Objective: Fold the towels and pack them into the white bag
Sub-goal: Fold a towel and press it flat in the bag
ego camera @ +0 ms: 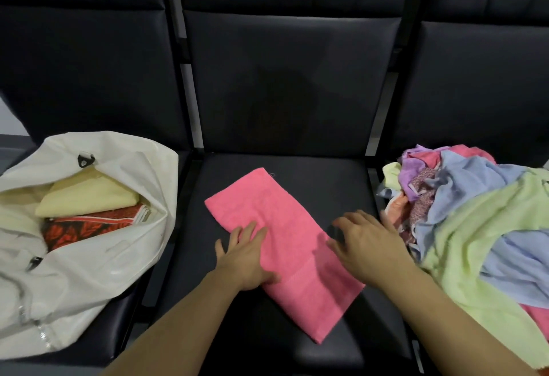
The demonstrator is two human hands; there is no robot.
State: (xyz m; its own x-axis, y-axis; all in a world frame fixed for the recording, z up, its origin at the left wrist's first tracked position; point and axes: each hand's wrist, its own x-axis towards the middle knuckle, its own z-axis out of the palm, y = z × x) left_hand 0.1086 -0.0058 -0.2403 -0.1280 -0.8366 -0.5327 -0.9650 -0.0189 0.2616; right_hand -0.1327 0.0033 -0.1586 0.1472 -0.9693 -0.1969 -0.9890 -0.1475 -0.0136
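- The pink towel (283, 245) lies folded in a long strip on the middle seat (326, 179) of a row of dark seats. It runs slanted, from about 11 o'clock down to 5 o'clock of the seat.
- The left hand (245, 258) rests flat on the left edge of the pink towel, near its middle. Its fingers (248, 234) are straight and a little spread, pointing to 1 o'clock, and they curl around nothing.
- The right hand (367, 245) is at 3 o'clock from the towel, at its right edge. Its fingers (346, 221) are relaxed and apart and hold nothing. I cannot tell whether it touches the towel or the seat, or hovers above them.
- The white bag (98, 259) stands open on the left seat, at 9 o'clock from the towel. Inside lies a folded pale yellow towel (89, 194) on top of a folded red patterned towel (89, 224).
- On the right seat, at 3 o'clock, there is a loose pile of unfolded towels (475, 227) in light green, light blue, purple, pink and a patterned cloth. The pile is just beside the right hand.
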